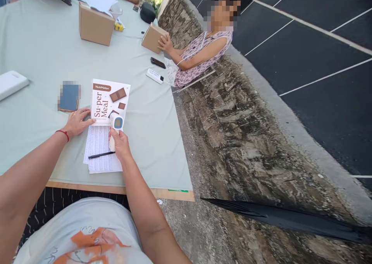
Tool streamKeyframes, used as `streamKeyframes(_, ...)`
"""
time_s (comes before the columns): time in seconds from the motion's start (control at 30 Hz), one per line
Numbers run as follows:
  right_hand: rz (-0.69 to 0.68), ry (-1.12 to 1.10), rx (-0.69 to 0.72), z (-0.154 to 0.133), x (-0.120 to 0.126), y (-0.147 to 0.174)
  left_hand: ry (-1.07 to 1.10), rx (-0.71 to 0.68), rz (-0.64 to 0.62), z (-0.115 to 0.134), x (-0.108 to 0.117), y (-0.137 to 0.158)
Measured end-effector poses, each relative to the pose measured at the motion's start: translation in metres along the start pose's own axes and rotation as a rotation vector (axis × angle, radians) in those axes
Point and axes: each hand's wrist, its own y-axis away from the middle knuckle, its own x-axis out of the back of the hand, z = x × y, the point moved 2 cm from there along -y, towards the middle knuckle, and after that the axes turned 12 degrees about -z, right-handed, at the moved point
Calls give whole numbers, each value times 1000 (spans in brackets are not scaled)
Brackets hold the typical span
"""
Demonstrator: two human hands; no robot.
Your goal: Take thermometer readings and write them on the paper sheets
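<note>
My right hand (122,143) is wrapped round the handle of a white infrared thermometer (117,121), its blue-rimmed screen facing up. The thermometer's head overlaps the lower right corner of a white box (101,86) printed "NutriMotion Su-per Meal". At that box's lower left corner my left hand (77,121) rests with fingers stretched out, the fingertips at the box's edge. Sheets of paper covered in writing (100,140) lie below the box, partly under it. Across them lies a black pen (101,155), its right end close to my right hand. A dark blue notebook-like item (70,96) sits just beyond my left hand.
A pale green cloth covers the table (157,148). A white device (11,84) lies at the left. Farther off stand a cardboard box (95,26), a phone (158,62) and a white gadget (155,76). At the right edge a person (200,55) holds a smaller carton (153,38).
</note>
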Motion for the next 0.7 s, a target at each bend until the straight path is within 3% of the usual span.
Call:
streamKeyframes(0.5,29,-12,-6,-9,-8,5,19,-17,17,2,-1,1)
streamKeyframes(0.7,38,-22,16,-25,-10,28,19,-7,16,4,0,3)
